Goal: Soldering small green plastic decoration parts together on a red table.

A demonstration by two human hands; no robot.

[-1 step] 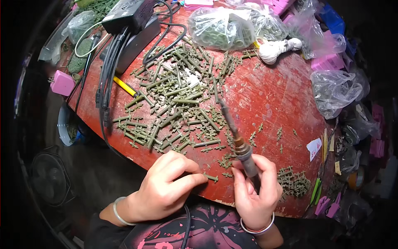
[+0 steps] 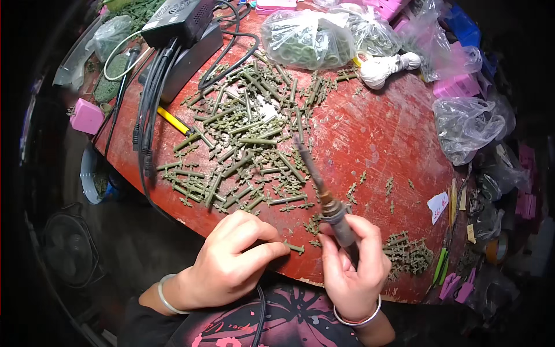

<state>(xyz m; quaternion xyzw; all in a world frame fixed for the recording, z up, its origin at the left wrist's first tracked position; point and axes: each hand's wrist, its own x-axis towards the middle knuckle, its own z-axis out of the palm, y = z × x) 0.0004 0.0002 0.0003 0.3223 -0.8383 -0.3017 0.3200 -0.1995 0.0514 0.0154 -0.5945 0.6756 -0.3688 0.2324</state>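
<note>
My left hand (image 2: 234, 260) is closed at the table's front edge, its thumb and forefinger pinching a small dark-green wax-like stick (image 2: 295, 248) whose end pokes out to the right. My right hand (image 2: 357, 263) grips the handle of a soldering iron (image 2: 332, 211), which tilts up and to the left. The iron's dark tip reaches past a heap of loose green sticks and small branched pieces (image 2: 248, 127); whether it touches any of them I cannot tell. The lower part of the handle is hidden in my fingers.
A black power box (image 2: 179, 23) with hanging cables (image 2: 153, 110) occupies the back left, beside a yellow pen-like tool (image 2: 174, 120). Plastic bags of green rings (image 2: 306, 40) and white string (image 2: 388, 68) lie at the back. A pile of branched pieces (image 2: 409, 254) is right of my right hand.
My right hand and the soldering iron have shifted slightly left and up. My left hand holds its place with the stick.
</note>
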